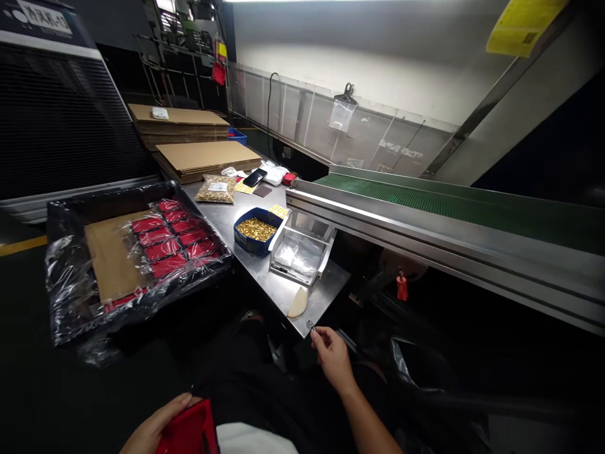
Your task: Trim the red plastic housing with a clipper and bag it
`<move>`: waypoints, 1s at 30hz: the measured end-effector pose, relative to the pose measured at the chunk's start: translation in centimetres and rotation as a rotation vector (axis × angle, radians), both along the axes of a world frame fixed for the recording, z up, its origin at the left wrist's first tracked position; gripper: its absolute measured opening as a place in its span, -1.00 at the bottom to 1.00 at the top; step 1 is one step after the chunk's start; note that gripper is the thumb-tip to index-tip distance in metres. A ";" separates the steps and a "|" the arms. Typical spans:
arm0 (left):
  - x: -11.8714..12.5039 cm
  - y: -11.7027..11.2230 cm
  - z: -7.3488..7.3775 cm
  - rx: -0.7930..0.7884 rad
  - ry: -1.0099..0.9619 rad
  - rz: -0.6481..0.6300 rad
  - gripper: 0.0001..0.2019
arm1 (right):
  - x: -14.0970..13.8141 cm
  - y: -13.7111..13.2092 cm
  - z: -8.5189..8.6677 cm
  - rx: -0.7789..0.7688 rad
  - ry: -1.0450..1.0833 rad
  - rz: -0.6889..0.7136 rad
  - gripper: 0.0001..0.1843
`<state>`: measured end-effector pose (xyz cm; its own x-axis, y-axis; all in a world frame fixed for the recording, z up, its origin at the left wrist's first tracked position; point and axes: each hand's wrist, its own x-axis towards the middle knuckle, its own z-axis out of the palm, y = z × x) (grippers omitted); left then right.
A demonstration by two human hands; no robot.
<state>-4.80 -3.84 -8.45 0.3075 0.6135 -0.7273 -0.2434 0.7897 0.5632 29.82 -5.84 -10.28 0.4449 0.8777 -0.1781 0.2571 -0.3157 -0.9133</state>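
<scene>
At the bottom edge, my left hand (154,424) is wrapped round a red pouch (186,432) with black edging, partly cut off by the frame. My right hand (333,356) is pinched on a small shiny metal piece (311,325) at the near corner of the metal table (326,291); its exact kind is too small to tell. Just beyond it lies a flat beige half-round piece (298,302). Behind that stands a clear plastic box (297,252) with clear bags inside. A blue bin (255,243) of small gold-coloured parts is beside the box.
On the left, a box lined with black plastic (70,302) holds several bagged red pouches (172,236). Cardboard stacks (203,154), a bag of gold parts (216,189) and a phone (255,177) are farther back. A green conveyor (401,198) runs along the right.
</scene>
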 end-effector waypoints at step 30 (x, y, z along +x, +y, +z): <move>6.1 1.5 8.5 -0.127 -0.280 0.122 -0.30 | -13.3 -1.0 13.0 -0.166 0.002 0.639 -0.82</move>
<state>1.28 -2.35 0.00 0.4359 0.5681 -0.6980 -0.4720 0.8047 0.3602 16.49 -6.83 2.75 -0.1547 0.9296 -0.3345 0.4390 -0.2386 -0.8662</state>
